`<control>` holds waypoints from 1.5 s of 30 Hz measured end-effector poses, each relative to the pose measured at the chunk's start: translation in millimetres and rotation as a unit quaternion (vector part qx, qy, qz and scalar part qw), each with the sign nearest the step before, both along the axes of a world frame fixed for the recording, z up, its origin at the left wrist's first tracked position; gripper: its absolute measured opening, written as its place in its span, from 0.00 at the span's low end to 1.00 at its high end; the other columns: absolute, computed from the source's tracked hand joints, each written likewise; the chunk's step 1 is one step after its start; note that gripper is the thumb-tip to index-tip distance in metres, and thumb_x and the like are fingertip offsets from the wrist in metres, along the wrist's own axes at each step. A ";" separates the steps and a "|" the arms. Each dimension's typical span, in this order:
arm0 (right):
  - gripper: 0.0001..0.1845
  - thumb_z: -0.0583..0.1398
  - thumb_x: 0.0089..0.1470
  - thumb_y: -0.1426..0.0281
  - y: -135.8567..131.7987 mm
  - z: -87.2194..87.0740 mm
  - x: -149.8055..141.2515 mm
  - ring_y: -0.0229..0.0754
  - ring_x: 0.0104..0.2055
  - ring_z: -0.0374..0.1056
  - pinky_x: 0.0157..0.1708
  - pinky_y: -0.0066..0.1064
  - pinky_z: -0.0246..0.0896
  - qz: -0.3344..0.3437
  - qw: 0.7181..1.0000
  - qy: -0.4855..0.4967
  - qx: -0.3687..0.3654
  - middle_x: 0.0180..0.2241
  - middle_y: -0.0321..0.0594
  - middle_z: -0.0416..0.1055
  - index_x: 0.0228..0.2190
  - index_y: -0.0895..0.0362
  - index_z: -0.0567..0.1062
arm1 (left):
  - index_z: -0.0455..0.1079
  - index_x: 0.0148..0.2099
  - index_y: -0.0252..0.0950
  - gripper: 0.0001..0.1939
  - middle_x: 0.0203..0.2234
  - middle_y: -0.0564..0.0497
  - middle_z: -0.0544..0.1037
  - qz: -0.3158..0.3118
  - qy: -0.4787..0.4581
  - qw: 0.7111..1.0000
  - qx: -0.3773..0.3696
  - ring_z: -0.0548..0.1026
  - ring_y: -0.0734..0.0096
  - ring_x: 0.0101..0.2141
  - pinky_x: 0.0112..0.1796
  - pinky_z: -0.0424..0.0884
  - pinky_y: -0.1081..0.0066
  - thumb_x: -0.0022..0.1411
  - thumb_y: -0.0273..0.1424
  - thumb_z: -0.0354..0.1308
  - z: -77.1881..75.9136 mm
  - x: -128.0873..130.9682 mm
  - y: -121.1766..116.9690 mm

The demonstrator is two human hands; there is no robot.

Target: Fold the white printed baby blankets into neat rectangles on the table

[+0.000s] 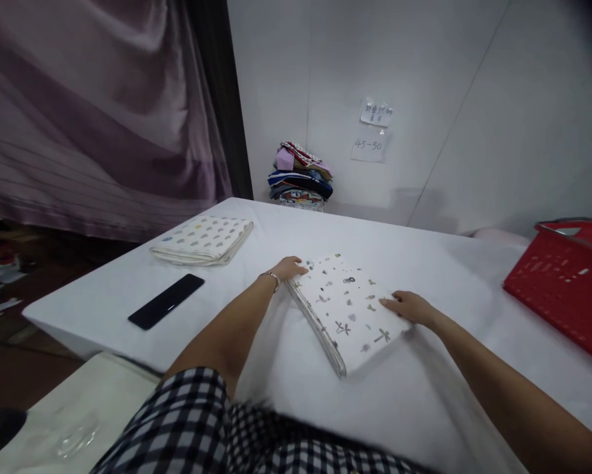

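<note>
A folded white cloth (pixel 348 303) printed with small grey palm trees and other motifs lies at a slant on the white table in front of me. My left hand (pixel 288 268) grips its far left corner, thumb on top and the other fingers partly hidden. At the right edge, my right hand (pixel 408 307) is closed on the same cloth, its thumb over the upper layer. Several stacked layers show along the cloth's near left side. Farther left sits a second folded cloth (pixel 204 240) with grey, blue and yellow heart-like spots.
A black phone (pixel 167 301) lies left on the white table (pixel 454 263). A red basket (pixel 567 276) stands at the right. Behind the far edge is a pile of folded fabrics (pixel 300 174). Paper signs (pixel 369 145) hang on the wall; a pinkish curtain (pixel 103 118) hangs left.
</note>
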State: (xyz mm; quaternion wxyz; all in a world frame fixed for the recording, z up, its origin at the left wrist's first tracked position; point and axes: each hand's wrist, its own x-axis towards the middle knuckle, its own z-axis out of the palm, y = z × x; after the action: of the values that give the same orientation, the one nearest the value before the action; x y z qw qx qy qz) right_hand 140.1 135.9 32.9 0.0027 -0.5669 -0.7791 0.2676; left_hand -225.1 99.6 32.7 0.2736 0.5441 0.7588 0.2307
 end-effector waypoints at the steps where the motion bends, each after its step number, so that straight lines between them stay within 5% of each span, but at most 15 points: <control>1: 0.32 0.53 0.52 0.48 -1.2 0.5 -2.7 0.54 0.47 0.67 0.46 0.41 0.61 0.013 0.999 -0.006 0.050 0.45 0.51 0.71 0.45 0.61 0.72 | 0.67 0.51 0.32 0.26 0.50 0.41 0.72 0.000 0.010 1.000 0.007 0.70 0.57 0.49 0.47 0.65 0.68 0.51 0.38 0.61 -1.0 1.1 -2.5; 5: 0.35 0.50 0.56 0.50 -27.8 1.2 -27.1 0.51 0.62 0.49 0.58 0.42 0.48 0.113 0.969 0.069 0.208 0.61 0.47 0.54 0.57 0.58 0.62 | 0.61 0.58 0.33 0.29 0.56 0.41 0.65 -0.005 0.065 0.996 0.052 0.63 0.56 0.55 0.55 0.57 0.64 0.55 0.38 0.58 6.2 10.8 -16.9; 9: 0.36 0.46 0.59 0.49 -72.4 -10.4 -59.6 0.47 0.66 0.34 0.62 0.46 0.35 0.297 0.933 0.091 0.182 0.65 0.40 0.40 0.62 0.53 0.50 | 0.56 0.61 0.37 0.28 0.61 0.46 0.57 -0.106 0.190 0.966 0.137 0.52 0.61 0.61 0.60 0.44 0.60 0.61 0.41 0.51 0.6 29.9 -34.5; 13: 0.34 0.43 0.60 0.50 -94.6 -24.9 -73.3 0.47 0.66 0.32 0.62 0.49 0.27 0.386 0.908 0.043 0.155 0.65 0.40 0.37 0.63 0.51 0.47 | 0.51 0.64 0.39 0.29 0.63 0.48 0.52 -0.156 0.263 0.948 0.090 0.46 0.60 0.63 0.60 0.41 0.52 0.64 0.44 0.43 -19.7 37.1 -45.3; 27: 0.32 0.44 0.62 0.55 -128.8 -27.1 -74.1 0.45 0.66 0.33 0.63 0.48 0.28 0.418 0.888 0.048 0.187 0.65 0.43 0.39 0.63 0.56 0.47 | 0.52 0.63 0.40 0.28 0.63 0.48 0.52 -0.150 0.217 0.960 0.091 0.46 0.60 0.63 0.59 0.40 0.51 0.64 0.44 0.44 -23.5 33.5 -44.5; 31: 0.30 0.45 0.63 0.58 -135.5 -16.4 -69.4 0.44 0.65 0.40 0.62 0.47 0.33 0.389 0.899 0.097 0.178 0.63 0.45 0.47 0.62 0.57 0.50 | 0.61 0.58 0.37 0.23 0.61 0.45 0.58 -0.053 0.160 0.967 0.192 0.51 0.60 0.61 0.59 0.47 0.56 0.64 0.39 0.47 -16.1 30.1 -56.8; 34: 0.23 0.47 0.62 0.62 -138.6 -8.7 -70.6 0.46 0.58 0.54 0.57 0.43 0.47 0.321 0.909 0.168 0.207 0.56 0.47 0.62 0.55 0.57 0.63 | 0.68 0.47 0.35 0.14 0.50 0.44 0.71 0.058 0.096 0.957 0.268 0.67 0.64 0.51 0.53 0.60 0.64 0.61 0.34 0.51 -12.5 28.9 -73.7; 37: 0.15 0.50 0.60 0.65 -132.6 -0.3 -82.7 0.43 0.46 0.64 0.46 0.35 0.58 0.258 0.926 0.182 0.207 0.42 0.44 0.70 0.42 0.55 0.72 | 0.70 0.37 0.36 0.08 0.36 0.49 0.75 0.113 -0.023 0.969 0.219 0.73 0.69 0.35 0.41 0.68 0.68 0.57 0.32 0.54 -14.0 34.4 -91.3; 45: 0.09 0.53 0.57 0.65 -114.3 6.0 -130.0 0.39 0.36 0.65 0.32 0.28 0.51 0.209 0.963 0.040 0.166 0.35 0.39 0.70 0.33 0.56 0.71 | 0.67 0.28 0.34 0.07 0.20 0.55 0.71 0.100 -0.167 0.973 0.120 0.71 0.77 0.19 0.22 0.64 0.77 0.54 0.33 0.56 -33.6 55.7 -115.6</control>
State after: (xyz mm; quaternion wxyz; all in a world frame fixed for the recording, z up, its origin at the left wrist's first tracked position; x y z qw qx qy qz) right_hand 10.2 21.7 38.8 0.0719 -0.3716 -0.9131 0.1518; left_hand -169.4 -16.0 -0.9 0.3048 0.4484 0.7195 0.4340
